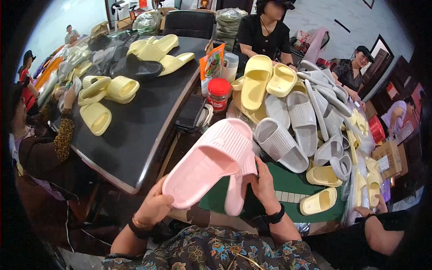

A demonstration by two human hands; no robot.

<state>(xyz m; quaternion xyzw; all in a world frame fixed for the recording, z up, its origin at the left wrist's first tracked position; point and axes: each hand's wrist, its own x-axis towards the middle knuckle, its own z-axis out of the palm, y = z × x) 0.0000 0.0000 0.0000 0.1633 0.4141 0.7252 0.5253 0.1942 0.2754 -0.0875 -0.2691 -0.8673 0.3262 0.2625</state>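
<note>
Gripping two pink slippers [216, 157], left hand [155, 204] beneath the heel, right hand [265, 184] alongside.

Two pink slippers [213, 166] are sitting at the centre, one red-lidded jar [218, 93] is standing at twelve o'clock, and three black slippers [135, 68] are lying at eleven o'clock.

Even indoor light is falling from above, leaving the pale slippers bright and shadows soft. A dull sheen is lying along the dark counter [135, 130] toward its far edge. Fisheye bending is curving straight edges near the black rim, where detail is perhaps slightly blurring.
</note>
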